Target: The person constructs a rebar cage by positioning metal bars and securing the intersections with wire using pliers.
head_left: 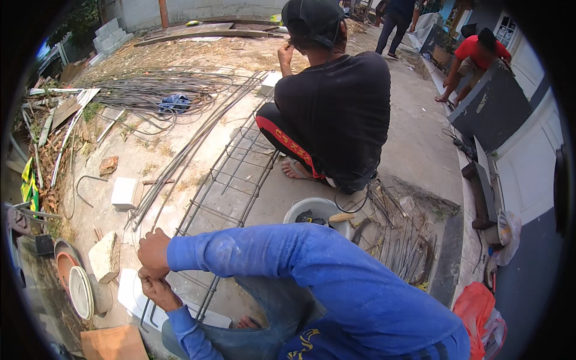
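Both of my hands are together at the left end of a long steel rebar cage (210, 295), in blue sleeves. My right hand (155, 252) is closed in a fist just above my left hand (161, 291), whose fingers are also curled shut. What they grip is hidden by the fingers. Hooked bar ends stick out just below them. Square stirrups cross the cage's long bars, which run away from me toward a squatting co-worker in a black shirt (339, 108). A long white block (213, 320) lies beneath the cage's near end.
Loose long rods (180, 153) lie left of the cage, near a white block (123, 194) and a rough stone chunk (104, 257). A bucket (290, 211) and a pile of bent rods (414, 249) sit to the right. Stacked tubs (79, 293) stand at left. Another person (480, 53) crouches far right.
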### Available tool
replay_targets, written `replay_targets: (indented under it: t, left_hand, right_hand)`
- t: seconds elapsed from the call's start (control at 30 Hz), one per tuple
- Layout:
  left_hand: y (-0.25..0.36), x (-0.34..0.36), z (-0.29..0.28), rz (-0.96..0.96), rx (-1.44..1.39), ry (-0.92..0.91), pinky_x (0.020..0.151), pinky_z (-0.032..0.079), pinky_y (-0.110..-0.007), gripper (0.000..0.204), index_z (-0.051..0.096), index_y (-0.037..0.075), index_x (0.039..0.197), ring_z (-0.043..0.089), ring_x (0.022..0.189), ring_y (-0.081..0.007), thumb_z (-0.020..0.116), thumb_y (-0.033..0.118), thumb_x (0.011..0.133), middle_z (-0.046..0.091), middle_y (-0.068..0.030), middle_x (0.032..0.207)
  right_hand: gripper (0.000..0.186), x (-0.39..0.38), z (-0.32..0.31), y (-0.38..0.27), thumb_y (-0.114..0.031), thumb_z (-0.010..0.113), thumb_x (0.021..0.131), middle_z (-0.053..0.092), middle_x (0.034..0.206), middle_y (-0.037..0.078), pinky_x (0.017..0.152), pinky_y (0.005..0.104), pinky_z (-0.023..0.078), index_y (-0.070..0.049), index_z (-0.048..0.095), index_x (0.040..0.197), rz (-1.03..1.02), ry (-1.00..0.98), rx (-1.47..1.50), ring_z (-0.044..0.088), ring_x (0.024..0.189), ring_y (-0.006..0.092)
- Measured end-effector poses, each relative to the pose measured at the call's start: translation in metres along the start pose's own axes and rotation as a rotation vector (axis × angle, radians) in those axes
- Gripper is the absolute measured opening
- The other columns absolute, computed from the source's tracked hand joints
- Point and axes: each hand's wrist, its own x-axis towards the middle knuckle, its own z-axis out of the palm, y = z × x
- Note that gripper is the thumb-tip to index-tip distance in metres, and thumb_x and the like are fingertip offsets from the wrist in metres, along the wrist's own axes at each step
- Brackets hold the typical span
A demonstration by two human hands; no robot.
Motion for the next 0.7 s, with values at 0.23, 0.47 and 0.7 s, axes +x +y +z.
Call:
replay_targets:
  t: [0.23,0.47,0.7]
  left_hand:
    - [0.032,0.001,0.013,-0.060,0.090,0.153,0.065,0.039,-0.021,0.032,0.060,0.002,0.122,0.051,0.073,-0.0046,0.050,0.029,0.108,0.058,0.0005,0.085]
    - [0.019,-0.001,0.020,-0.185,0.211,-0.070,0.063,0.039,-0.023,0.039,0.064,0.004,0.124,0.051,0.063,-0.0065,0.053,0.038,0.106,0.060,0.0011,0.068]
    - [0.040,0.003,-0.031,-0.299,0.135,-0.106,0.102,0.046,-0.037,0.062,0.035,0.004,0.156,0.052,0.134,-0.0275,0.043,0.043,0.108,0.045,-0.0182,0.153]
  right_hand:
    - [0.052,0.030,-0.003,0.006,-0.048,0.065,0.089,0.072,0.094,0.027,0.080,0.0448,0.055,0.003,0.072,0.101,0.038,-0.045,0.608,0.071,0.087,0.0389]
    - [0.061,0.060,0.000,0.015,-0.051,0.044,0.103,0.066,0.070,0.020,0.070,0.0509,0.050,0.002,0.068,0.083,0.199,0.284,0.872,0.067,0.066,0.0407]
    - [0.054,0.055,0.003,-0.033,-0.042,0.041,0.106,0.069,0.084,0.029,0.078,0.0557,0.052,0.002,0.067,0.090,0.198,0.244,0.622,0.068,0.084,0.0486]
